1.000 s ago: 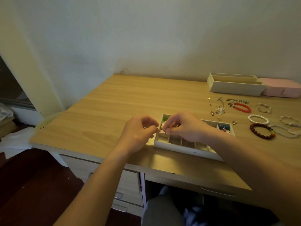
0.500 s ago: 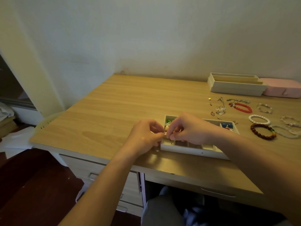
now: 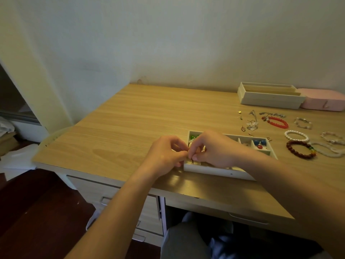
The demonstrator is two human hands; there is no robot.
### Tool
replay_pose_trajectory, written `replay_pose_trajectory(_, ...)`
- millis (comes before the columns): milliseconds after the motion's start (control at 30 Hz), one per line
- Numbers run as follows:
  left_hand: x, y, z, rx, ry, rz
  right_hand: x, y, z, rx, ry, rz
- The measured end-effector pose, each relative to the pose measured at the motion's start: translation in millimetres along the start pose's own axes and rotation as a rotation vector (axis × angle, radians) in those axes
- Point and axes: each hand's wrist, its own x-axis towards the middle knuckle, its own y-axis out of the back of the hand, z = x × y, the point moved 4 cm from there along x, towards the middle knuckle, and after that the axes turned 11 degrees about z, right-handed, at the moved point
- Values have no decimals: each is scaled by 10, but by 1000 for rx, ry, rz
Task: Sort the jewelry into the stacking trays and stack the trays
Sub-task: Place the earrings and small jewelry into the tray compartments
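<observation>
While both hands meet over the near-left corner of the white tray point(image 3: 214, 171), I'm seeing the left hand point(image 3: 166, 152) and the right hand point(image 3: 214, 148) each pinching a small dangling piece point(image 3: 192, 161) at the fingertips, just above that corner compartment. Green beads point(image 3: 192, 137) sit in the tray's far-left compartment, blue beads point(image 3: 259, 142) toward its right end. Loose on the desk point(image 3: 140, 118) to the right I've got a red bracelet point(image 3: 278, 122), a pearl bracelet point(image 3: 296, 135) and a dark beaded bracelet point(image 3: 300, 149), with a second tray point(image 3: 268, 98) and a pink box point(image 3: 323, 102) by the wall.
</observation>
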Motion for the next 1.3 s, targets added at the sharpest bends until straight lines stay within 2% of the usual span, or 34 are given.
replay_pose_trajectory(233,-6,4,7,-25,13,-8,11,0,-10,-36,-32,31)
replay_pose_trajectory(433,-13,1,-1,-43,20,-9,-4,-17,-7,-201,-59,61)
replay_pose_trajectory(733,-42,12,33,-53,29,-20,13,-75,4,-213,-211,78)
replay_pose_trajectory(933,-45,18,50,-26,21,-13,-15,-122,-81,-416,-186,184)
replay_pose_trajectory(1000,-56,29,67,-12,13,-22,-18,-111,-69,-382,-201,173)
replay_pose_trajectory(1100,-92,56,116,47,-32,-81,-21,-73,18,-207,-206,100)
replay_pose_trajectory(1300,-126,75,210,338,-198,-161,-108,96,93,12,-191,64)
